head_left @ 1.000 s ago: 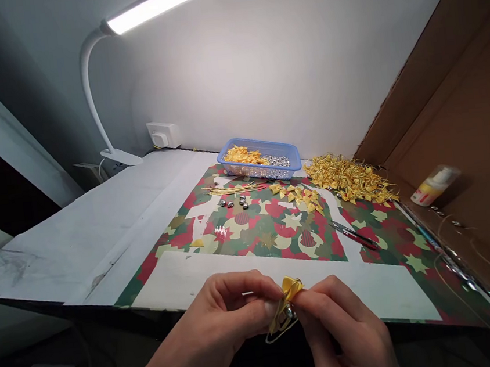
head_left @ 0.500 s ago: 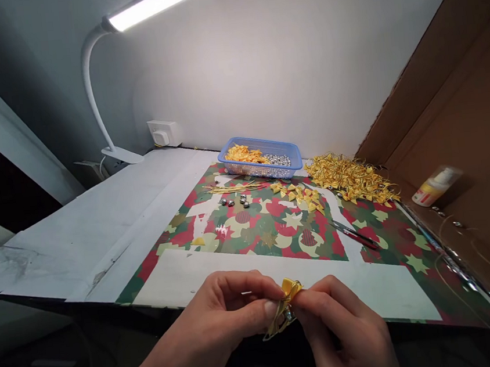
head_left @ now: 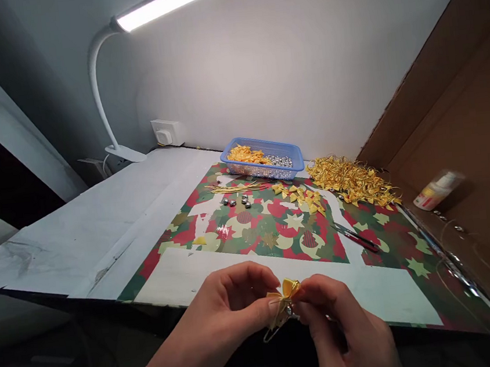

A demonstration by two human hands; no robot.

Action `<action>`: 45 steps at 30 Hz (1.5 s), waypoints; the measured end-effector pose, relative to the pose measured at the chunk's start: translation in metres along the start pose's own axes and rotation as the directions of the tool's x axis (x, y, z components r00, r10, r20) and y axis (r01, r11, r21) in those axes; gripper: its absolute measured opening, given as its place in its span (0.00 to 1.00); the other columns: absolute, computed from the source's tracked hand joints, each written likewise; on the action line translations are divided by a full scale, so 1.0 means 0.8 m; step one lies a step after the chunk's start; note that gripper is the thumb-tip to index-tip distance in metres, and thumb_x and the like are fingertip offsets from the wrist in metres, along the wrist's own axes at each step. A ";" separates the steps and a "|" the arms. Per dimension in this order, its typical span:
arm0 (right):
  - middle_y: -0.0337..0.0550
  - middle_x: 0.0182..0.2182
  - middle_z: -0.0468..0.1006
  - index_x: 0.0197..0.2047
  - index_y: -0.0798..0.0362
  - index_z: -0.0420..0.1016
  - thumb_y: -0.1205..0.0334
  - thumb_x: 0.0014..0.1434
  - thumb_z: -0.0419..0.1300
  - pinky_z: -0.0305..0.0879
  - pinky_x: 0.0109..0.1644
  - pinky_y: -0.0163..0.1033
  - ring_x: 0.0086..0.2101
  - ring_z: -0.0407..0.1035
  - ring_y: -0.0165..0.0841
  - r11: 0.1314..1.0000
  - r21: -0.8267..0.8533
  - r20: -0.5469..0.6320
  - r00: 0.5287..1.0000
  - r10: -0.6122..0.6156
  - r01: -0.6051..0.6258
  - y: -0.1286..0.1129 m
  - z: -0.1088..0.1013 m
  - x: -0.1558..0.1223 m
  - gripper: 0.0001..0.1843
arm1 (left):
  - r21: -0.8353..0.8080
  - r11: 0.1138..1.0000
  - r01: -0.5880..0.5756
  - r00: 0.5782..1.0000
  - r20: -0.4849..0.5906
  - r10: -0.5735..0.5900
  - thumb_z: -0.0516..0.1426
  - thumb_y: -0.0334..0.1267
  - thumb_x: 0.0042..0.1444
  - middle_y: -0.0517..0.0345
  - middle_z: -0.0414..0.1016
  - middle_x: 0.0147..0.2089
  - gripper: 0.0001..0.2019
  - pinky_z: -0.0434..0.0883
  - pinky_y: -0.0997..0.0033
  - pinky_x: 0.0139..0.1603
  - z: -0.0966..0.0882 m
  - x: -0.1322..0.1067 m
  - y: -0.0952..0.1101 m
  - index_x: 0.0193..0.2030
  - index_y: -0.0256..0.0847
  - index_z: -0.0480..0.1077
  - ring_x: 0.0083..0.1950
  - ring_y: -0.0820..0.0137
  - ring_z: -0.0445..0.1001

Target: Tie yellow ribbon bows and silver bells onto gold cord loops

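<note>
Both hands meet at the near edge of the table over a small yellow ribbon bow [head_left: 288, 291] with a silver bell under it and a gold thread loop hanging below. My left hand [head_left: 234, 307] pinches the bow's left side between thumb and forefinger. My right hand [head_left: 343, 328] pinches its right side, fingers curled. Farther back on the patterned paper [head_left: 271, 227] lie loose yellow bows [head_left: 301, 195], several silver bells [head_left: 238, 200] and cut gold threads [head_left: 237, 188].
A blue basket [head_left: 263, 159] holding yellow bows and silver bells stands at the back. A heap of finished bows [head_left: 352, 179] lies to its right. Scissors [head_left: 356, 237] rest mid-right. A glue bottle [head_left: 437, 189] lies by the cardboard wall; a white clamp lamp [head_left: 106, 93] stands back left.
Both hands stay pinched on the bow and shift slightly; the right fingers have worked round the bow's right side, and the thread loop hangs a little lower.
</note>
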State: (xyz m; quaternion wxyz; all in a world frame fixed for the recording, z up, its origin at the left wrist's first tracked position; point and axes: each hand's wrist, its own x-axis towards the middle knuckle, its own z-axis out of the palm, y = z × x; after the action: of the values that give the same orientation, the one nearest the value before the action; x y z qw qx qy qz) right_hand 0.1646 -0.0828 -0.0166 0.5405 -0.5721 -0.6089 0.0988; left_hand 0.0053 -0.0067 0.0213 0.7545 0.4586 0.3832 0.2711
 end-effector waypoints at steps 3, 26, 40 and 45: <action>0.38 0.36 0.83 0.55 0.47 0.73 0.71 0.68 0.56 0.73 0.34 0.30 0.29 0.78 0.28 0.992 -0.069 0.041 0.994 -0.103 0.105 0.005 -0.009 0.003 0.15 | 0.043 0.997 -0.066 0.998 -0.022 0.067 0.70 0.38 0.53 0.62 0.77 0.30 0.09 0.68 0.72 0.37 0.001 0.004 -0.002 0.35 0.41 0.74 0.34 0.70 0.72; 0.32 0.26 0.73 0.35 0.49 0.64 0.68 0.67 0.53 0.69 0.28 0.33 0.25 0.73 0.26 0.939 0.320 0.589 0.803 -0.092 -0.128 -0.044 -0.015 0.138 0.08 | 0.145 0.955 -0.261 0.963 0.102 0.248 0.62 0.32 0.59 0.66 0.70 0.30 0.07 0.79 0.68 0.38 0.012 0.010 0.019 0.32 0.41 0.69 0.35 0.70 0.72; 0.32 0.25 0.69 0.33 0.51 0.64 0.69 0.67 0.55 0.75 0.30 0.31 0.23 0.67 0.21 0.861 0.495 0.393 0.914 -0.100 -0.119 -0.051 0.037 0.244 0.10 | 0.092 0.991 -0.099 0.984 0.156 0.084 0.64 0.24 0.52 0.66 0.79 0.28 0.12 0.74 0.68 0.37 0.023 0.008 0.016 0.40 0.41 0.70 0.31 0.72 0.76; 0.33 0.26 0.68 0.33 0.50 0.63 0.68 0.67 0.54 0.74 0.31 0.31 0.23 0.64 0.21 0.874 0.477 0.312 0.948 -0.066 -0.096 -0.036 0.058 0.280 0.09 | 0.026 0.997 -0.068 0.981 0.184 0.062 0.65 0.24 0.51 0.66 0.80 0.28 0.13 0.75 0.69 0.37 0.028 0.007 0.012 0.40 0.40 0.68 0.30 0.73 0.76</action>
State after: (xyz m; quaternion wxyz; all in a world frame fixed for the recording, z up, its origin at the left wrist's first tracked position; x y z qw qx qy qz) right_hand 0.1651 0.1110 0.1084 0.5604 -0.3991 -0.6390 0.3439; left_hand 0.0263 -0.0087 0.0344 0.7698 0.5061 0.3014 0.2458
